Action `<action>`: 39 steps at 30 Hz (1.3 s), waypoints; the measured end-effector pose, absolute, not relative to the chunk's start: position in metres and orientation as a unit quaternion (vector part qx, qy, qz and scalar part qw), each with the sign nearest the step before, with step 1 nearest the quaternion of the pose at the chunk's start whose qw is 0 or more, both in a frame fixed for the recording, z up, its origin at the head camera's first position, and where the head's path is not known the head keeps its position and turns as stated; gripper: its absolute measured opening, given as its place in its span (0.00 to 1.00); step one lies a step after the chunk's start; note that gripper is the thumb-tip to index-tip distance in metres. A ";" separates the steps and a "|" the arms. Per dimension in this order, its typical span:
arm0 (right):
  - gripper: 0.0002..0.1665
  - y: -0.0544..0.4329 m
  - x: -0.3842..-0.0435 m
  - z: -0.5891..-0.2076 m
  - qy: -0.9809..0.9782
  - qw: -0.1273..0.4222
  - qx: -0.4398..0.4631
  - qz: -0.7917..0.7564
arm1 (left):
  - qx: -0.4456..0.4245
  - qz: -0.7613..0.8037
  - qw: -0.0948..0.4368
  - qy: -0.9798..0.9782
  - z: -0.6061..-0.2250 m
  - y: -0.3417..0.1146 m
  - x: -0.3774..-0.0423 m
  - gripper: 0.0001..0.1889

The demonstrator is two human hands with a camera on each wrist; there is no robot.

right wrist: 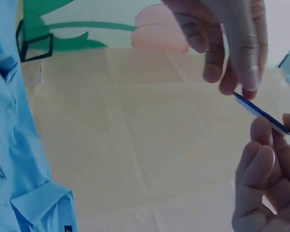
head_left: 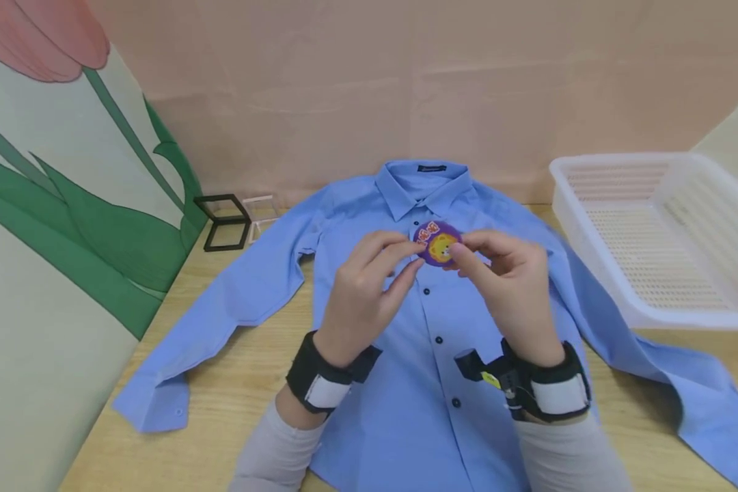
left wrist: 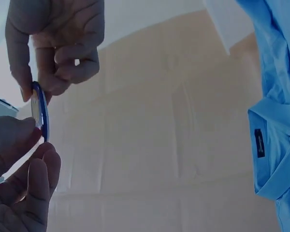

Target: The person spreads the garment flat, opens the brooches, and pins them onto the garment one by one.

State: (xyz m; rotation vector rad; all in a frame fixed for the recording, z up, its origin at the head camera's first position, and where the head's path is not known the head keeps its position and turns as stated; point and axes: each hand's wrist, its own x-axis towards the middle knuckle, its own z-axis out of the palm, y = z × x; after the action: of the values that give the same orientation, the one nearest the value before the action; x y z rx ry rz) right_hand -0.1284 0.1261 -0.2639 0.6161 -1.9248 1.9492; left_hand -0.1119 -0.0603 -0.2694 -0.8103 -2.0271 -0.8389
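A round purple badge (head_left: pixel 435 254) with a yellow cartoon lion and red-and-white lettering is held up above the chest of a light blue shirt (head_left: pixel 375 410). My left hand (head_left: pixel 365 290) pinches its left edge between thumb and fingers. On the opposite edge my right hand (head_left: pixel 513 287) grips it, thumb over the printed face. Edge-on, the badge (left wrist: pixel 43 113) looks thin in the left wrist view, with fingers of both hands on it. The right wrist view also shows the badge (right wrist: pixel 261 113) from its rim. The shirt lies front up, sleeves spread.
At the right stands a white plastic basket (head_left: pixel 636 301), beside the shirt's sleeve. Toward the back left, a black square hinged frame (head_left: pixel 227 220) and a white frame (head_left: pixel 261 199) stand near the wall. Wood tabletop (head_left: pixel 234 403) shows around the shirt.
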 end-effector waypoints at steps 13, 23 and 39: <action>0.10 0.109 -0.129 -0.271 -0.647 0.305 0.315 0.624 | -0.296 -0.401 0.387 -0.776 -0.272 -0.055 -0.114 0.10; 0.22 0.104 -0.133 -0.275 -0.670 0.381 0.348 0.534 | -0.267 -0.495 0.345 -0.751 -0.271 -0.052 -0.110 0.11; 0.16 0.097 -0.138 -0.282 -0.687 0.477 0.363 0.412 | -0.213 -0.589 0.298 -0.721 -0.271 -0.055 -0.111 0.10</action>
State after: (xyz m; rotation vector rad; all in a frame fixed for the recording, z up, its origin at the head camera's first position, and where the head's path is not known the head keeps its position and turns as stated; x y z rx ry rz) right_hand -0.1377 0.0967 -0.2822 0.8860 -1.6783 1.0058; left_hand -0.1106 -0.0550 -0.2706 -0.5651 -1.9147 -1.5635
